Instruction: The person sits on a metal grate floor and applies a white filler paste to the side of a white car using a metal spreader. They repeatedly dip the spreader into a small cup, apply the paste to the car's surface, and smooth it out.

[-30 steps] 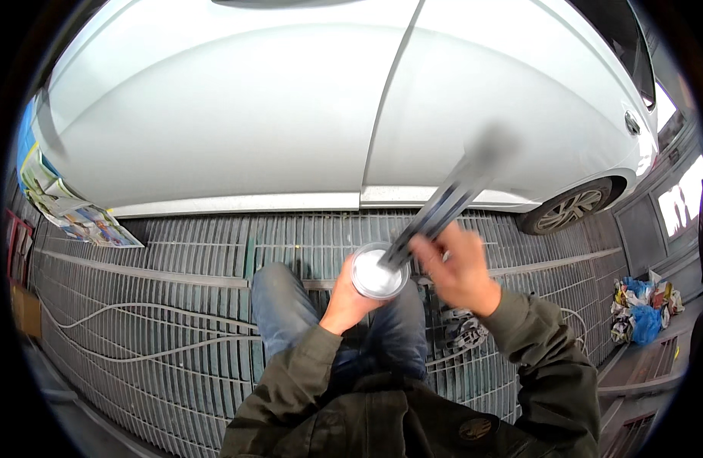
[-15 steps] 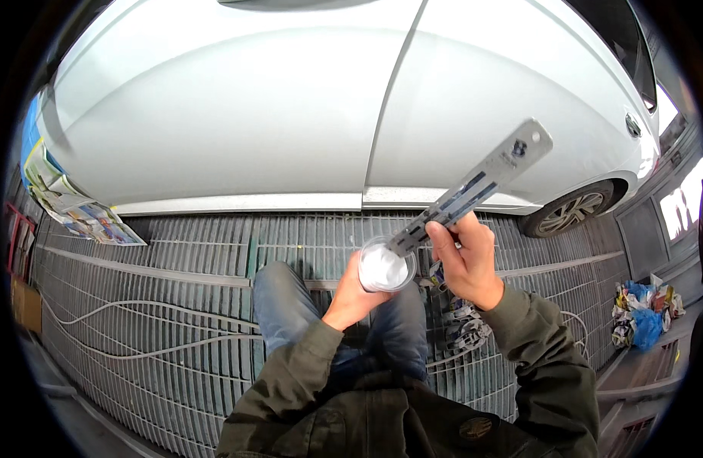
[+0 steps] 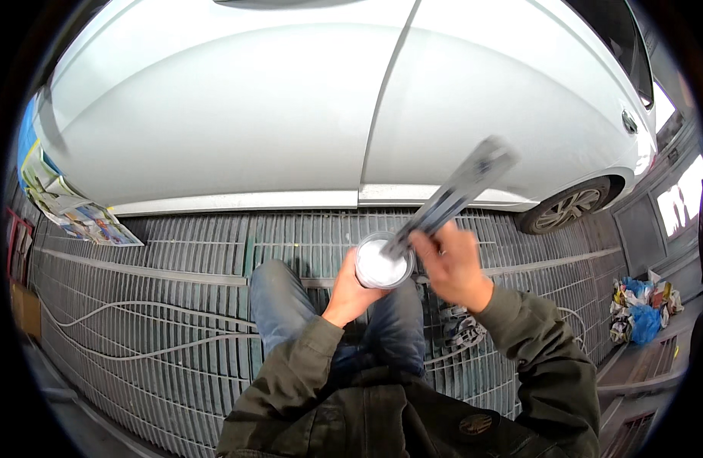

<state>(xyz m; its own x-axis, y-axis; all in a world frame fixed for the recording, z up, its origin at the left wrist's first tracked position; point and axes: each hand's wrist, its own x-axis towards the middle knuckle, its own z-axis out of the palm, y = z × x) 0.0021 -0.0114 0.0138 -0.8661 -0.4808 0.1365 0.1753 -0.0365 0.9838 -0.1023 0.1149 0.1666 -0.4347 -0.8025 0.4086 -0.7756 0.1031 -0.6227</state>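
Observation:
My left hand is wrapped round a clear plastic cup above my knees. White liquid that looks like paint is inside it. Between thumb and fingers, my right hand grips a flat grey mixing stick with slots along it. The stick slants up to the right, blurred by motion, and its lower end dips into the cup over the right side of the rim.
A white car stands lengthwise in front of me, its wheel at right. Masking paper hangs at its left end. Hoses lie on the grated floor. Crumpled rubbish sits far right, a cardboard box far left.
The stick's upper end has swung left and down, and my right hand has moved slightly left with it. My left hand and the cup have stayed nearly in place.

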